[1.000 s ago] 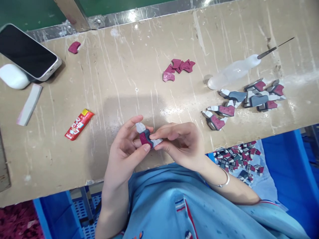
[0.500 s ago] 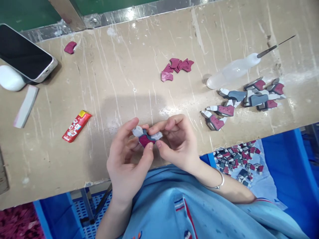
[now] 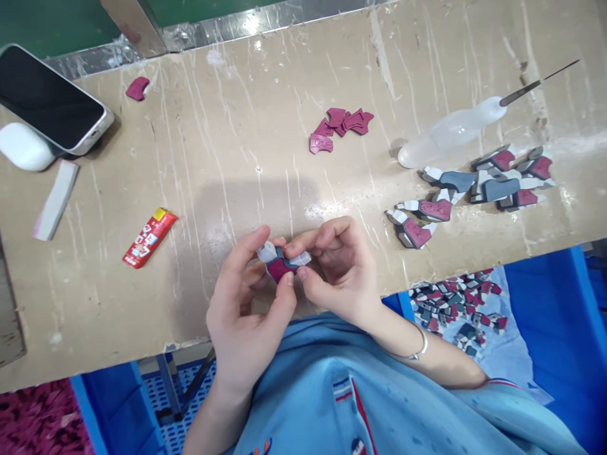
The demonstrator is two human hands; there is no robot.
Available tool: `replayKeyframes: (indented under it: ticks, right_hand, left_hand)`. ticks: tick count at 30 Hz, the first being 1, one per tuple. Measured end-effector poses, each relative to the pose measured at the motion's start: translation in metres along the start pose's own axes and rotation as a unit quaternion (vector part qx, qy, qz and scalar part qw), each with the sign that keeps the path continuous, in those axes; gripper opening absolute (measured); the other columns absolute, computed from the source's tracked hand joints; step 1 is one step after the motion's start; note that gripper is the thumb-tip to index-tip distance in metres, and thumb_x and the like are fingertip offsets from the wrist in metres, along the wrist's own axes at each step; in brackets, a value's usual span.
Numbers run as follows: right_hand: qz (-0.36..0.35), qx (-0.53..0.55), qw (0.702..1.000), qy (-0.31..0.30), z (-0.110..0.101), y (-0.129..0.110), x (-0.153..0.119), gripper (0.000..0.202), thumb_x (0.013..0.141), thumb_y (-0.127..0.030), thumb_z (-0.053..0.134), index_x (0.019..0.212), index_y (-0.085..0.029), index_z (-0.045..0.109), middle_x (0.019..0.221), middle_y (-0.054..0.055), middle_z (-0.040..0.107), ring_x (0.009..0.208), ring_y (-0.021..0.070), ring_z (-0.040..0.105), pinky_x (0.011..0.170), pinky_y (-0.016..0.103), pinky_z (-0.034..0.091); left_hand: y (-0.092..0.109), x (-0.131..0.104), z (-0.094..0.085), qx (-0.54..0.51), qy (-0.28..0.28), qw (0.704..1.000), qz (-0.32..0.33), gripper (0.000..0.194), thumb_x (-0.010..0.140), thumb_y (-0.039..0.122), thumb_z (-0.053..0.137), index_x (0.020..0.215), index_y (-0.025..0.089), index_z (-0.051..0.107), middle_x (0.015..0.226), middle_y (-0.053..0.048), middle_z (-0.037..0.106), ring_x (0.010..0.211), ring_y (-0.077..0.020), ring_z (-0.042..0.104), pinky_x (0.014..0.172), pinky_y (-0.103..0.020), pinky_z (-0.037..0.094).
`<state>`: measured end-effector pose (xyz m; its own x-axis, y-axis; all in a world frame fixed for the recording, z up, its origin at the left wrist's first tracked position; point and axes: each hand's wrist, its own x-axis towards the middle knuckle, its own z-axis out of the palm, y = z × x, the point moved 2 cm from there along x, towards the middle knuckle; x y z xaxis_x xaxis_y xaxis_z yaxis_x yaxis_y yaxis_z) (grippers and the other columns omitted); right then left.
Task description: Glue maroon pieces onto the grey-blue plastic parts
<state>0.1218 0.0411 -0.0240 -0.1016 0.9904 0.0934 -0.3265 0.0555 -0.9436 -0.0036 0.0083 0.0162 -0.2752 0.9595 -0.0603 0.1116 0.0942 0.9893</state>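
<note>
1. Scuffed tan tabletop (image 3: 213,126) spans the frame, with a green panel (image 3: 57,28) behind it at upper left.
2. Just below the centre of the frame, a small toy part (image 3: 281,268), maroon, dark grey and white, sits between both hands, seemingly lifted off the table.
3. The left hand (image 3: 251,309) is loosely curled, thumb on the maroon face; fingers behind it are partly hidden.
4. The right hand (image 3: 344,272) pinches the white end with thumb and forefinger nearly together, other fingers bent.
5. Maroon pieces (image 3: 321,144) lie loose at upper centre; similar toy parts (image 3: 454,182) crowd together at right, near a pick (image 3: 450,134) with a cloudy handle.
6. A blue bin (image 3: 550,316) at lower right holds a heap of parts (image 3: 458,303).
7. Likeliest trouble, I judge: a slipping pinch, since the part is small and only fingertips hold it. It could drop over the near edge.
8. Uneven pressure from the left thumb might skew the maroon face, or twisting might strain the white end.
9. The pick's bare point, at upper right, could prick a hand reaching carelessly past it.
</note>
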Motion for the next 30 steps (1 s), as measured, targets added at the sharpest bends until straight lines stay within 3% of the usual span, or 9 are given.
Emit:
replayKeyframes:
  ticks: [6,13,18,21,24,26,30]
  right_hand:
    - [0.046,0.013,0.998,0.031,0.000,-0.003,0.000,0.035,0.091,-0.014,0.073,0.103,-0.030,0.044,0.098,-0.001,0.078,0.099,0.0174,0.081,0.089,0.035,0.068]
    - [0.027,0.022,0.999,0.009,0.001,-0.003,0.004,0.036,0.090,-0.008,0.070,0.105,-0.031,0.046,0.095,-0.003,0.074,0.105,0.0177,0.081,0.097,0.039,0.068]
    - [0.008,0.049,0.998,-0.044,-0.005,-0.005,0.006,0.023,0.101,-0.027,0.070,0.114,-0.031,0.051,0.105,0.000,0.072,0.109,0.0189,0.079,0.100,0.040,0.068]
    - [0.005,0.037,0.998,-0.040,-0.009,-0.007,0.009,0.029,0.101,-0.041,0.073,0.121,-0.032,0.055,0.119,0.003,0.071,0.116,0.0210,0.077,0.107,0.042,0.065]
    - [0.021,-0.009,0.999,-0.045,-0.007,-0.011,0.012,0.040,0.097,-0.034,0.079,0.131,-0.033,0.057,0.130,0.004,0.073,0.118,0.0200,0.076,0.107,0.039,0.064]
    - [0.032,-0.019,0.996,-0.084,-0.004,-0.015,0.015,0.044,0.098,-0.027,0.076,0.139,-0.032,0.059,0.134,0.004,0.077,0.124,0.0205,0.076,0.108,0.038,0.065]
    - [0.056,-0.028,0.988,-0.143,-0.003,-0.020,0.017,0.035,0.104,-0.024,0.069,0.139,-0.026,0.071,0.134,0.005,0.082,0.126,0.0212,0.078,0.109,0.036,0.066]
  left_hand:
    - [0.000,0.001,0.000,0.030,0.004,0.999,0.039,0.051,0.094,0.016,0.084,0.138,0.039,0.075,0.134,0.001,0.081,0.110,-0.0205,0.085,0.095,-0.028,0.072]
    - [-0.006,0.002,-0.002,0.040,0.011,0.997,0.060,0.059,0.091,0.010,0.086,0.141,0.039,0.075,0.139,0.002,0.080,0.112,-0.0157,0.084,0.094,-0.016,0.067]
    - [-0.005,0.002,-0.002,0.019,-0.010,0.998,0.053,0.059,0.093,0.012,0.084,0.144,0.041,0.073,0.131,0.001,0.083,0.104,-0.0158,0.085,0.091,-0.020,0.070]
    - [-0.004,0.001,-0.004,0.027,0.000,0.999,0.047,0.059,0.094,0.016,0.085,0.145,0.043,0.072,0.142,0.001,0.079,0.106,-0.0173,0.085,0.087,-0.021,0.071]
    - [-0.005,0.001,-0.005,0.056,-0.024,0.996,0.060,0.063,0.096,0.020,0.083,0.150,0.050,0.067,0.147,0.004,0.076,0.120,-0.0197,0.081,0.099,-0.028,0.070]
    - [-0.005,0.001,-0.005,0.077,-0.051,0.992,0.088,0.067,0.098,0.017,0.080,0.153,0.052,0.064,0.144,0.006,0.078,0.125,-0.0209,0.079,0.109,-0.034,0.067]
    - [-0.005,-0.001,-0.006,0.091,-0.051,0.987,0.122,0.072,0.098,0.010,0.077,0.155,0.051,0.061,0.143,0.006,0.078,0.125,-0.0211,0.079,0.112,-0.036,0.065]
